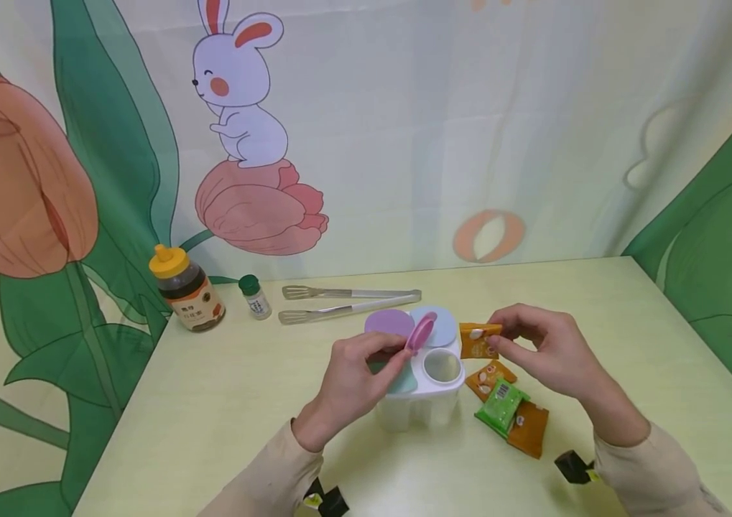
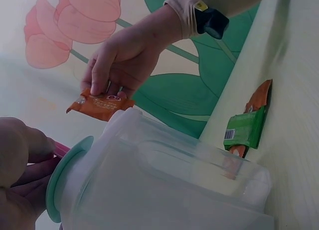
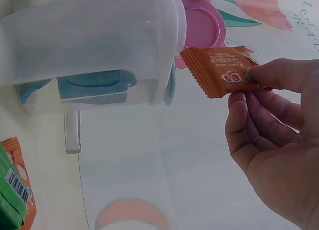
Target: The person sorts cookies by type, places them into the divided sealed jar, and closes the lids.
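Container open, packet at the opening

Counter [image 1: 262, 402] carries our white compartment container [image 1: 427, 402]. Our left hand [image 1: 355, 377] pinches the pink lid [image 1: 421, 332] upright, exposing one compartment; our right hand [image 1: 549, 352] grips an orange snack packet [image 1: 478, 339] just beside it.

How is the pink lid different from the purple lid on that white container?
The pink lid is tipped up, held open by the left hand; the purple lid lies flat and closed. The pink one leaves its round compartment open; the purple one covers its own. Both are round lids on the white container.
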Tool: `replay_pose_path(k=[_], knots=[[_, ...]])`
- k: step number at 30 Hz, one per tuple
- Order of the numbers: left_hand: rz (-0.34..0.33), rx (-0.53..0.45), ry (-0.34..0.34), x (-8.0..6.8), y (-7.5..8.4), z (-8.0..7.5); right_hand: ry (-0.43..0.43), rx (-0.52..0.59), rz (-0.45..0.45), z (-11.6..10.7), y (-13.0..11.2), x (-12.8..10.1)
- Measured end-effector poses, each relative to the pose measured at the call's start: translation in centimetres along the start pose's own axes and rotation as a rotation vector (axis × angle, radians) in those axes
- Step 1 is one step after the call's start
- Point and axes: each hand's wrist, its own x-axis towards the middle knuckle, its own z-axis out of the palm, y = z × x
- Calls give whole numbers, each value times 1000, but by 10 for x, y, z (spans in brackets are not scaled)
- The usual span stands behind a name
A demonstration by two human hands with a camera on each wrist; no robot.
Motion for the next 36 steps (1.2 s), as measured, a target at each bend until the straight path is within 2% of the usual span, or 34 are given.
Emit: replay_pose_path(k=[19, 27, 36], knots=[[-5, -8, 2, 0, 0, -1, -53, 60, -26, 14, -9, 8], [-23, -11, -9, 0, 0, -1, -62, 99, -80, 21, -10, 12], [-49, -7, -23, 0, 1, -2, -69, 98, -55, 28, -12, 14]])
